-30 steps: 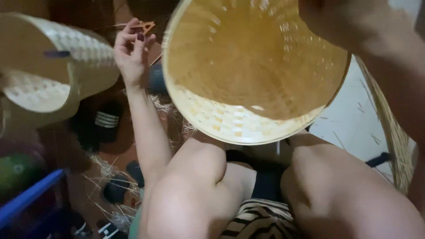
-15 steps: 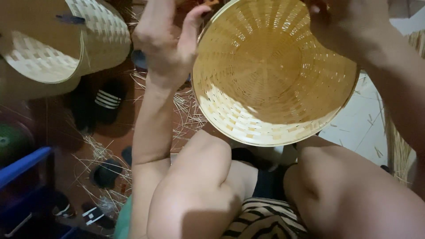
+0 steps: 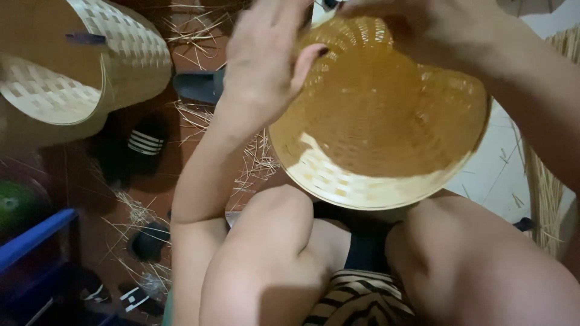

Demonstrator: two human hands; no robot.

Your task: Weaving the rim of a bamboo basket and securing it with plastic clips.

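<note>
A round woven bamboo basket (image 3: 380,121) is held up above my knees, its open side facing me. My left hand (image 3: 266,60) rests against its left rim, fingers spread, thumb over the edge. At the top rim my right hand (image 3: 423,30) grips the basket, the forearm running down to the right. Both knees fill the lower part of the view.
A second woven basket (image 3: 84,66) lies on its side at the upper left. Dark sandals (image 3: 142,145) and loose bamboo strips (image 3: 254,157) are scattered on the reddish floor. A blue bar (image 3: 36,238) is at the lower left; bundled straw (image 3: 547,199) stands at the right.
My left hand has come from the open air on the left onto the basket's left rim. The basket has shifted lower and to the right in view.
</note>
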